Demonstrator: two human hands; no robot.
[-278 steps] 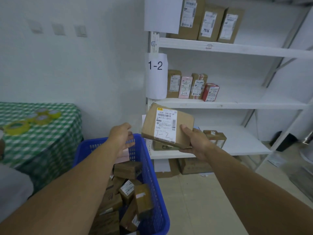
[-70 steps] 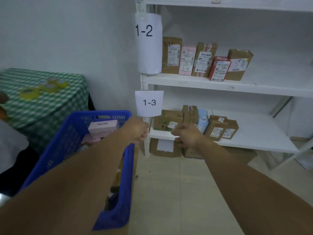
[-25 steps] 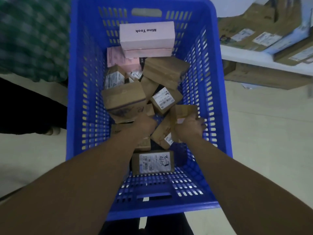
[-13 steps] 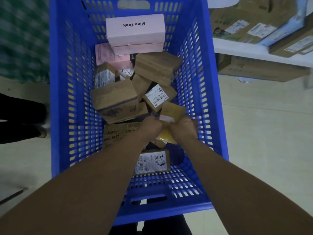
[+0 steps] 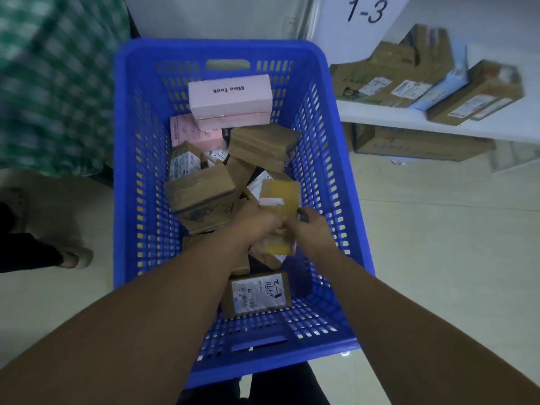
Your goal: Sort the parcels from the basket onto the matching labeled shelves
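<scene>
Lifting a parcel (image 5: 281,197) from the basket (image 5: 125,147)
Both the left hand (image 5: 260,226) and right hand (image 5: 313,230) grip the yellow-taped parcel just above the basket (writing unreadable); next, turn it to read the shelf code.

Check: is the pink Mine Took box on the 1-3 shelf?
No, the pink box lies inside the blue basket, near its far wall.
</scene>
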